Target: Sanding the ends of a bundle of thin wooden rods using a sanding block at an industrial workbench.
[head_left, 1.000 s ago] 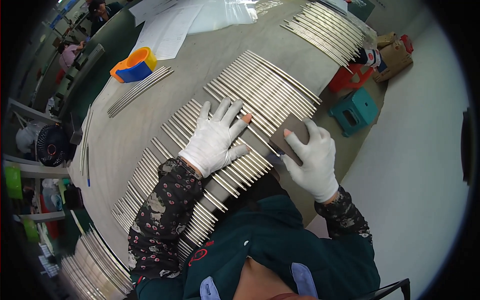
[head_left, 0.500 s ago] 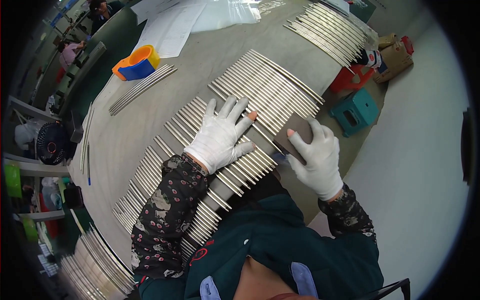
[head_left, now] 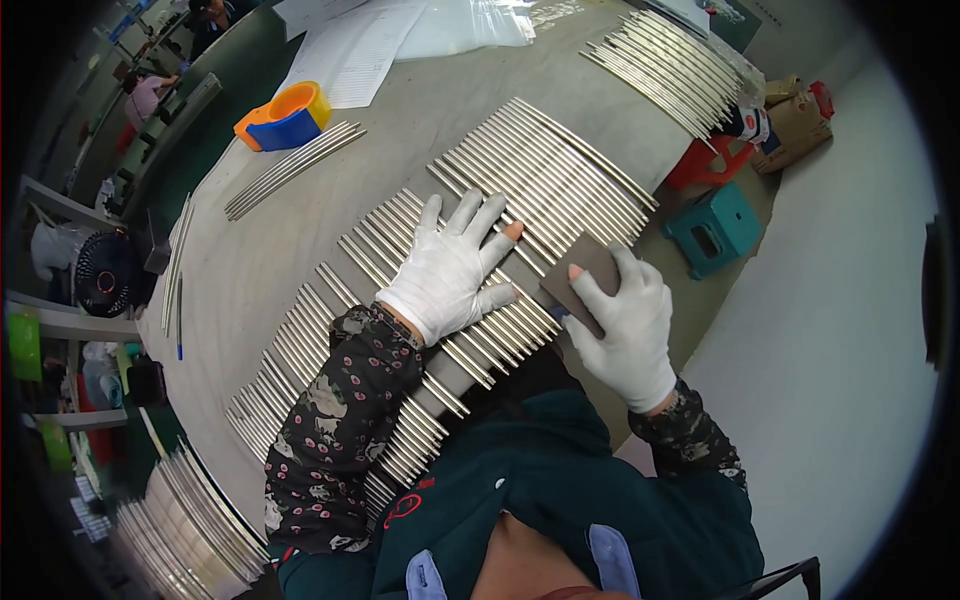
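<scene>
- Head view: your left hand point(head_left: 452, 268) lies flat, fingers spread, palm pressed down on the row of metal rods point(head_left: 520, 200) laid side by side across the grey counter point(head_left: 250, 270).
- White glove on it, fingertips cut off at two fingers; patterned sleeve point(head_left: 330, 420) comes in from 7 o'clock.
- Your right hand point(head_left: 625, 315), also gloved, is closed around a dark sanding block point(head_left: 580, 280), thumb on top, fingers wrapped over its far edge.
- The block sits at the near ends of the rods, at 3 o'clock of your left hand, just beside it; it touches the rod ends at the counter edge.
- Rods run as one long curved band from 7 o'clock up to 1 o'clock of the picture.
- A second rod bundle point(head_left: 670, 70) lies at 1 o'clock, well apart.
- A small rod bunch point(head_left: 295, 168) lies at 10 o'clock, next to an orange and blue tape dispenser point(head_left: 285, 115).
- Paper sheets point(head_left: 350, 50) at 12 o'clock.
- A teal stool point(head_left: 715, 225) stands on the floor at 3 o'clock, beyond the counter edge.
</scene>
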`<state>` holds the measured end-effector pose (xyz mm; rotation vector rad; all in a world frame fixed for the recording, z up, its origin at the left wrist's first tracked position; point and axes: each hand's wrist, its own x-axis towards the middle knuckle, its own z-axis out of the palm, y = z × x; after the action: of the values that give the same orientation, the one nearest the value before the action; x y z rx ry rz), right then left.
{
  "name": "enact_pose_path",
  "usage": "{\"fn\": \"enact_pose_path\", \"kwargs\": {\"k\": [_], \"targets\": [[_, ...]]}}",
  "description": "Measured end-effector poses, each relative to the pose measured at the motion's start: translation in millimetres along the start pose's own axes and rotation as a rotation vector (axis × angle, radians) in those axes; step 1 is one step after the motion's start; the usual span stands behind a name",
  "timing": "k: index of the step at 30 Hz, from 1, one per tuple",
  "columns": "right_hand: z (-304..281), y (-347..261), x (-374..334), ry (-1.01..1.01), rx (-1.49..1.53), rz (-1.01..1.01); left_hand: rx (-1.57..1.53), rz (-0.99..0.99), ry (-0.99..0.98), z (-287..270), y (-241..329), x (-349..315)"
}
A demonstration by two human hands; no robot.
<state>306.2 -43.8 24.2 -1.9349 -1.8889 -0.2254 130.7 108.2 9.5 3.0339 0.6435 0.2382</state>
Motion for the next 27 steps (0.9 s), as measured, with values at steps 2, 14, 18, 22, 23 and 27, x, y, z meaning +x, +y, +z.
{"fn": "enact_pose_path", "kwargs": {"k": [2, 14, 18, 22, 23, 27], "targets": [[8.4, -9.6, 20.1, -0.016, -0.019, 0.012, -0.027, 0.013, -0.015, -0.3, 0.7, 1.4], [2.4, -5.6, 13.3, -0.04, -0.024, -0.005, -0.009, 0.018, 0.019, 1.0, -3.8, 2.1], [-31.9, 18.4, -30.5, -0.08, -0.031, 0.062, -0.019, 0.012, -0.069, -0.6, -1.5, 2.8], [-32.0, 23.9, -40.9, 0.007, 0.02, 0.106, 0.005, 0.024, -0.043, 0.2, -2.3, 7.7], [-29.8, 24.6, -41.1, 0.016, 0.012, 0.116, 0.001, 0.025, -0.012, 1.4, -2.2, 9.4], [-24.2, 24.8, -39.4, 0.022, 0.001, 0.12, 0.055, 0.027, 0.029, 6.5, -2.2, 12.1]]}}
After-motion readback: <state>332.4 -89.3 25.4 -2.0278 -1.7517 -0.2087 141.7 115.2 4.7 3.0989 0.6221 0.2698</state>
